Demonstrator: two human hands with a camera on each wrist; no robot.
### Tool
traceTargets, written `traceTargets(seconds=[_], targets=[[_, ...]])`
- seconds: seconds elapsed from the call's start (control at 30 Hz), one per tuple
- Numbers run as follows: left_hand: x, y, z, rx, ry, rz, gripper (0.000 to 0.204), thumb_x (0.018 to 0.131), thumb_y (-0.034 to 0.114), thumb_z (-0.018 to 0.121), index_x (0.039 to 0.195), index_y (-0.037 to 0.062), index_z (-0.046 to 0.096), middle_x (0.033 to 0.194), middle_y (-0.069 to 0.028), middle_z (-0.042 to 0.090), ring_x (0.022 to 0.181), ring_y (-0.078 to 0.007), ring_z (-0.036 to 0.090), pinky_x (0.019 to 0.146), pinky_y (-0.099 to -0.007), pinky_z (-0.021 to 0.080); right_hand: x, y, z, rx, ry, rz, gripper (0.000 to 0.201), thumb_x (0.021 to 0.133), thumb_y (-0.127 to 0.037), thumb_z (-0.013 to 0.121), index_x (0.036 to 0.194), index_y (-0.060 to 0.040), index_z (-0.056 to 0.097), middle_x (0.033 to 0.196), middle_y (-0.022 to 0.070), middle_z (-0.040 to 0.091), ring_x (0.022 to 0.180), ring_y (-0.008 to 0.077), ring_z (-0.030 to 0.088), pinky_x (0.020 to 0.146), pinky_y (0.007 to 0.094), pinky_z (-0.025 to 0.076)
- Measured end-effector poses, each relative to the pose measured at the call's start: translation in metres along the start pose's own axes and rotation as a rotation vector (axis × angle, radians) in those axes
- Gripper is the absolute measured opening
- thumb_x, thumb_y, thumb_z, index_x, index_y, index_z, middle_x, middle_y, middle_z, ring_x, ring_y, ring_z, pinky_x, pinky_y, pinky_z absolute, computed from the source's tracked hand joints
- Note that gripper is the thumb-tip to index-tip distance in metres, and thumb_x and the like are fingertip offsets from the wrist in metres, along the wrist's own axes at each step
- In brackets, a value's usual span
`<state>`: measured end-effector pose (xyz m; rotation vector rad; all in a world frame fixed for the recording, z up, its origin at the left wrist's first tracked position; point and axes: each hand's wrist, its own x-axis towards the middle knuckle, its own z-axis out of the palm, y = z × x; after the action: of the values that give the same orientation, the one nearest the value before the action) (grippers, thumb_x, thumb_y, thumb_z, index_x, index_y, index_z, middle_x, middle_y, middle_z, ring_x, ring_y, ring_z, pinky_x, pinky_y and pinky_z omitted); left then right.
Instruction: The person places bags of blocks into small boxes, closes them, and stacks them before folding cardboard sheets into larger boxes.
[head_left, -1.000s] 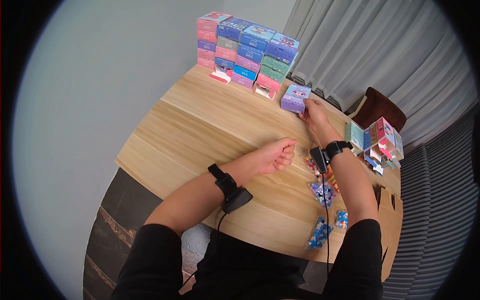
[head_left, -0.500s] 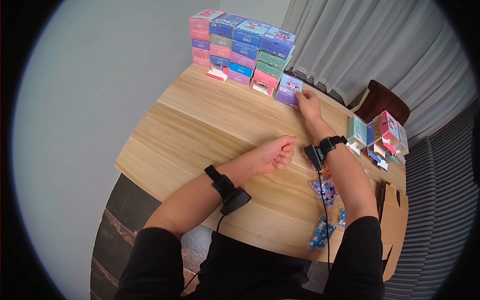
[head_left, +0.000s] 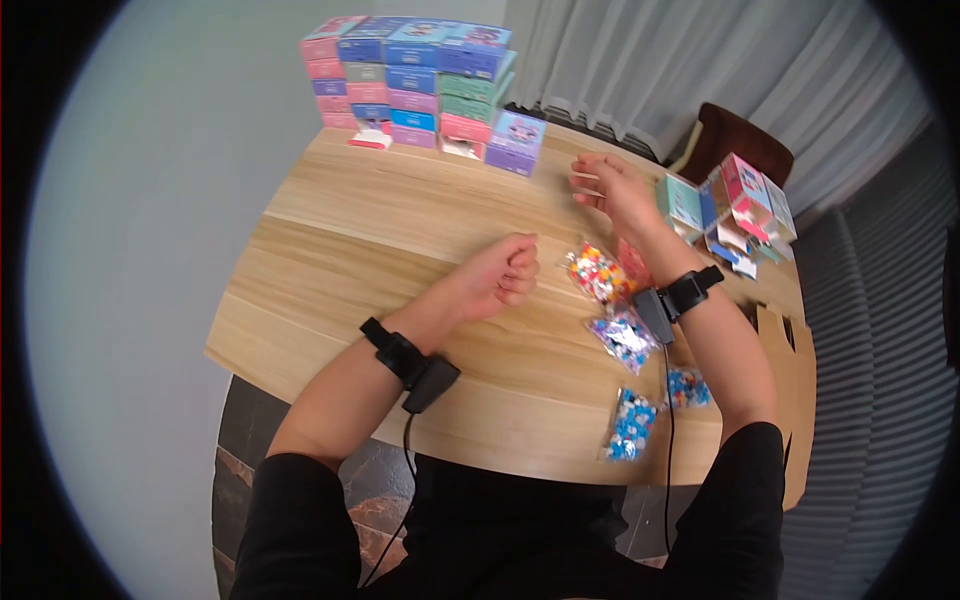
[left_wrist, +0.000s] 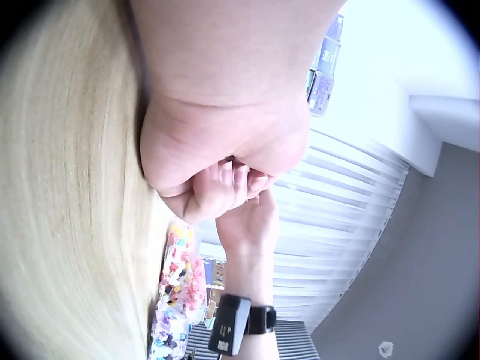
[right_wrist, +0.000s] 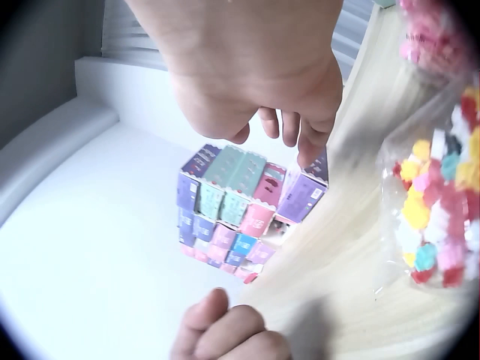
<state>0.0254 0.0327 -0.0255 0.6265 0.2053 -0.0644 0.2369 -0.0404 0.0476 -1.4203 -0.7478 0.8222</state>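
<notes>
The purple box [head_left: 515, 143] stands on the table against the right end of a stacked wall of boxes [head_left: 411, 75]. My right hand [head_left: 615, 190] is off to its right, above the table, fingers loosely bent and holding nothing; the right wrist view shows a gap-free overlap of fingers and purple box [right_wrist: 304, 196], but the head view has them apart. My left hand [head_left: 494, 277] rests on the table with curled fingers around nothing, also seen in the left wrist view [left_wrist: 225, 150].
Bags of coloured pieces [head_left: 597, 272] lie right of centre, blue ones [head_left: 632, 424] near the front edge. Several opened boxes [head_left: 745, 195] stand at the right, with flattened cardboard [head_left: 785, 400] before them. A brown chair [head_left: 738, 145] is behind.
My right hand has let go of the purple box and drawn back to the right. The box has shifted against the stack. The head view has turned; my left hand stays curled.
</notes>
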Motion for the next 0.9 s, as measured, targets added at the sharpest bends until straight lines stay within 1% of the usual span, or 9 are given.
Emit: traceTargets(seconds=[0.13, 0.27, 0.3, 0.4, 0.57, 0.67, 0.8, 0.83, 0.9], targets=[[-0.001, 0.001, 0.0, 0.01, -0.027, -0.005, 0.044, 0.101, 0.035, 0.042, 0.061, 0.0198, 0.033, 0.056, 0.0079, 0.025, 0.047, -0.0048, 0.024, 0.04, -0.0202, 0.018, -0.069, -0.032, -0.039, 0.012, -0.094, -0.027, 0.029, 0.099, -0.025, 0.053, 0.116, -0.0021, 0.057, 0.108, 0.0078, 0.063, 0.092, 0.0147, 0.063, 0.074, 0.0273, 0.052], [-0.001, 0.001, 0.0, 0.007, -0.001, 0.01, 0.043, 0.101, 0.034, 0.045, 0.062, 0.0197, 0.033, 0.056, 0.008, 0.026, 0.047, -0.0042, 0.026, 0.039, -0.0197, 0.017, -0.129, -0.031, -0.086, -0.118, -0.022, -0.096, 0.025, 0.098, -0.021, 0.054, 0.114, -0.0017, 0.059, 0.102, 0.007, 0.067, 0.087, 0.0107, 0.063, 0.068, 0.0238, 0.05], [-0.001, 0.0, -0.001, -0.001, 0.001, 0.009, 0.043, 0.101, 0.034, 0.045, 0.062, 0.0197, 0.033, 0.056, 0.0079, 0.026, 0.047, -0.0043, 0.026, 0.04, -0.0198, 0.017, -0.142, -0.03, -0.092, -0.147, 0.04, -0.084, 0.022, 0.098, -0.019, 0.054, 0.111, -0.0022, 0.061, 0.096, 0.0052, 0.068, 0.082, 0.0089, 0.062, 0.065, 0.0228, 0.049], [-0.001, 0.001, 0.0, -0.008, 0.005, 0.014, 0.043, 0.101, 0.033, 0.045, 0.062, 0.0195, 0.032, 0.056, 0.0075, 0.027, 0.048, -0.0046, 0.026, 0.04, -0.0198, 0.018, -0.171, -0.022, -0.112, -0.182, 0.036, -0.107, 0.02, 0.097, -0.018, 0.055, 0.11, -0.0031, 0.061, 0.095, 0.0042, 0.068, 0.079, 0.0082, 0.062, 0.063, 0.0221, 0.048], [-0.003, 0.002, 0.003, -0.009, 0.017, 0.016, 0.043, 0.102, 0.032, 0.041, 0.062, 0.0177, 0.033, 0.058, 0.0063, 0.028, 0.049, -0.0056, 0.026, 0.041, -0.0196, 0.02, -0.187, -0.012, -0.125, -0.356, 0.045, 0.089, 0.02, 0.096, -0.013, 0.056, 0.111, -0.0017, 0.062, 0.088, 0.0004, 0.066, 0.078, 0.0068, 0.06, 0.065, 0.022, 0.047], [-0.003, 0.002, 0.004, -0.021, 0.016, 0.021, 0.043, 0.102, 0.032, 0.04, 0.062, 0.0171, 0.034, 0.058, 0.0061, 0.028, 0.049, -0.0057, 0.026, 0.041, -0.0195, 0.02, -0.186, -0.006, -0.133, -0.558, -0.207, -0.032, 0.021, 0.097, -0.013, 0.055, 0.113, -0.0013, 0.061, 0.093, 0.0024, 0.067, 0.078, 0.0069, 0.059, 0.069, 0.0215, 0.047], [-0.002, 0.001, 0.005, -0.019, 0.01, 0.029, 0.043, 0.102, 0.032, 0.042, 0.062, 0.0177, 0.033, 0.057, 0.0062, 0.028, 0.049, -0.0055, 0.026, 0.04, -0.0195, 0.019, -0.172, -0.03, -0.126, -0.822, -0.072, -0.039, 0.024, 0.091, -0.013, 0.06, 0.11, 0.0012, 0.063, 0.093, 0.005, 0.067, 0.082, 0.0103, 0.061, 0.074, 0.0249, 0.049], [-0.003, 0.002, 0.005, -0.019, 0.013, 0.026, 0.043, 0.102, 0.032, 0.041, 0.062, 0.0173, 0.033, 0.057, 0.0061, 0.028, 0.049, -0.0056, 0.026, 0.04, -0.0195, 0.019, -0.16, -0.031, -0.132, -0.889, -0.06, -0.127, 0.026, 0.089, -0.015, 0.062, 0.11, 0.0014, 0.063, 0.096, 0.0068, 0.067, 0.082, 0.0123, 0.062, 0.075, 0.027, 0.05], [-0.002, 0.001, 0.006, -0.018, 0.017, 0.021, 0.044, 0.102, 0.033, 0.041, 0.062, 0.0168, 0.033, 0.057, 0.006, 0.027, 0.049, -0.0059, 0.026, 0.04, -0.0195, 0.019, -0.132, -0.022, -0.138, -0.907, 0.048, -0.174, 0.031, 0.088, -0.02, 0.065, 0.11, 0.0021, 0.064, 0.094, 0.0093, 0.068, 0.079, 0.014, 0.063, 0.072, 0.0282, 0.05]])
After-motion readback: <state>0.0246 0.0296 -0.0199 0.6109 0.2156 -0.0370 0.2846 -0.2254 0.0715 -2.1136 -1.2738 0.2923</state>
